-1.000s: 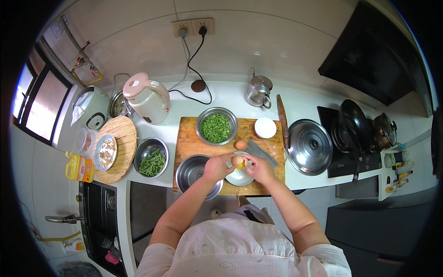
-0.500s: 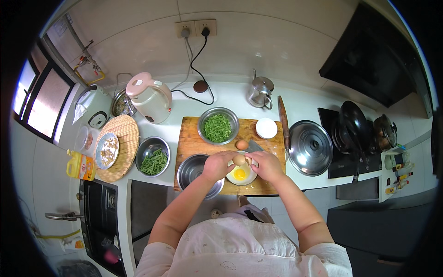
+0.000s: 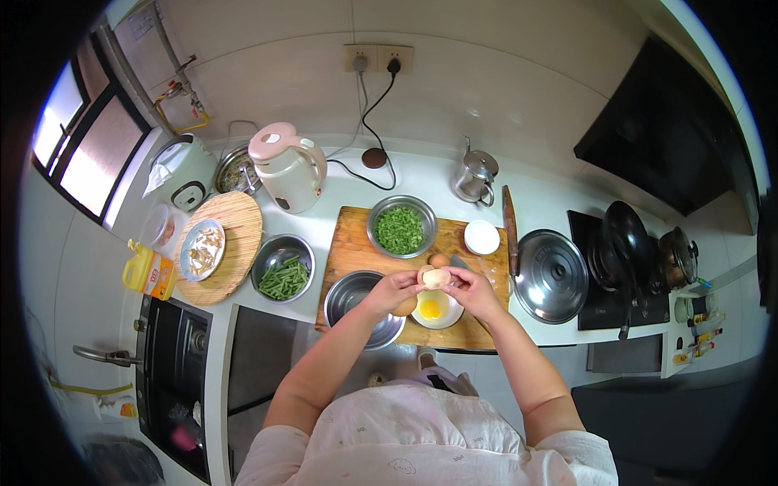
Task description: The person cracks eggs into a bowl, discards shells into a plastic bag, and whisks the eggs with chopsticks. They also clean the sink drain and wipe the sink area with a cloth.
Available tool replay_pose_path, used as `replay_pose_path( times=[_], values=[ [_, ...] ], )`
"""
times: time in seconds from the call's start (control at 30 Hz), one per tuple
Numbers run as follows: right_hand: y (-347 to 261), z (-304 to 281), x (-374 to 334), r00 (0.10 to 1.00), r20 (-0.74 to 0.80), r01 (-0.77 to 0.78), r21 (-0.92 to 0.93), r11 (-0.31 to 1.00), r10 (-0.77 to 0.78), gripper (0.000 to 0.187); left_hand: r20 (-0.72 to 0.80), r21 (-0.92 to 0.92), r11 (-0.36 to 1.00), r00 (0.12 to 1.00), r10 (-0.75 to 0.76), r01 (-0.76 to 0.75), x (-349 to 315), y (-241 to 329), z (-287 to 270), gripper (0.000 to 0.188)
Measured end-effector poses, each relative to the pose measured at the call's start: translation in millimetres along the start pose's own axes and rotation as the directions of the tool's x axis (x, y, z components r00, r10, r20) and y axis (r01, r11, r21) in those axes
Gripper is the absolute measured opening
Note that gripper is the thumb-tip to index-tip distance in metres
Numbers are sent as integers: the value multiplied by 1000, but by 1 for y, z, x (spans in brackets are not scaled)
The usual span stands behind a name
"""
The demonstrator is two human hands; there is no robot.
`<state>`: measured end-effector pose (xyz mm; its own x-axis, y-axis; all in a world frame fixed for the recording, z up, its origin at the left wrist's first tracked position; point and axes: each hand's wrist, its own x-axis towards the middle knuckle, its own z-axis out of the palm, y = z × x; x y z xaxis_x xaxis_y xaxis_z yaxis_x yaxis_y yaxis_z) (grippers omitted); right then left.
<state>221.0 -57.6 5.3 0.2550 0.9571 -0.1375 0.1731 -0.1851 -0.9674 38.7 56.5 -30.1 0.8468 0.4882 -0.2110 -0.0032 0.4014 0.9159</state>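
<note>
- Two hands, the left hand (image 3: 395, 289) and right hand (image 3: 472, 289), are closed around a cracked eggshell (image 3: 435, 278).
- Yolk is seen in the small bowl (image 3: 437, 309) directly below, on the wooden cutting board (image 3: 348, 251).

Both forearms rise from the lower edge and converge toward the middle. The left hand (image 3: 395, 289) and right hand (image 3: 472, 292) meet nearly fingertip to fingertip, fingers (image 3: 456, 276) curled inward in a pinch, wrists slightly bent, elbows spread apart.
</note>
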Motion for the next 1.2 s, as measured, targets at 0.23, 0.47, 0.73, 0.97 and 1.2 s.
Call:
replay_pose_path(
  times=[0.23,0.47,0.73,0.97,1.2],
  values=[
    [-9,35,2,974,-64,190,-289,938,-216,42,-95,22,1000,995,8,-6,-26,-1,-7,34],
    [-36,78,2,988,92,148,-353,924,-123,39,-125,-60,997,992,34,-42,-80,-1,-33,37],
    [-49,198,21,870,377,408,-188,894,-318,54,-413,-147,974,905,100,-175,-202,0,-80,36],
    [-114,362,-14,621,674,556,-21,831,-399,69,-829,-95,915,540,145,-391,-379,-15,-118,33],
    [-134,494,-71,376,848,531,133,837,-374,58,-1000,0,787,-1,-1,-617,-555,-67,-106,30]
  ],
)
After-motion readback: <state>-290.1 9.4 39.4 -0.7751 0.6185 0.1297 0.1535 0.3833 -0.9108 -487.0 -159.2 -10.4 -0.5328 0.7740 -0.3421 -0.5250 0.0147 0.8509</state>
